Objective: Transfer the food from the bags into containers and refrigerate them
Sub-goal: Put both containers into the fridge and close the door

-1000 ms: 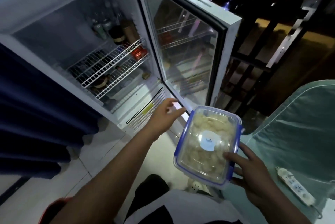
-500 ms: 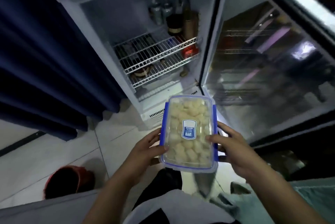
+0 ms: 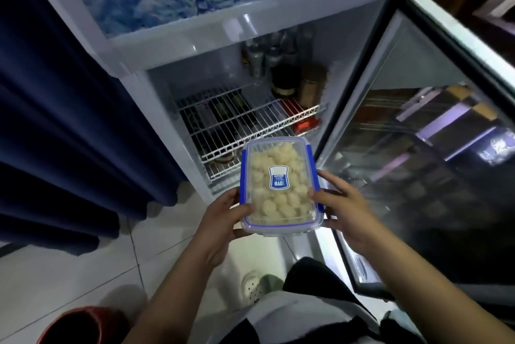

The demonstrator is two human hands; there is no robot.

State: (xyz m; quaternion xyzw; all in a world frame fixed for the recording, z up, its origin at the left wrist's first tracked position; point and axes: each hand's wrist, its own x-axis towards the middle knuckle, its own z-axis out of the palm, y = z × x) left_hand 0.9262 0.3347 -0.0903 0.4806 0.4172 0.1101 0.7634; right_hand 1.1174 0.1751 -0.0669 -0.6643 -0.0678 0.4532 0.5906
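A clear plastic container [image 3: 280, 184] with blue clips and a blue label holds pale round food pieces under its closed lid. My left hand [image 3: 223, 218] grips its left side and my right hand [image 3: 345, 212] grips its right side. I hold it level in front of the open fridge [image 3: 195, 45], just below the white wire shelf [image 3: 250, 123]. Bottles and jars [image 3: 281, 73] stand at the back of that shelf, and dark items lie under it.
The fridge's glass door [image 3: 423, 154] stands open to the right. A dark blue curtain [image 3: 64, 120] hangs on the left. A red round object [image 3: 83, 325] sits on the tiled floor at lower left. My foot in a pale shoe [image 3: 259, 286] is below the container.
My left hand left the fridge door and took the container's left side. I have come closer to the fridge, with the container carried forward toward the wire shelf.
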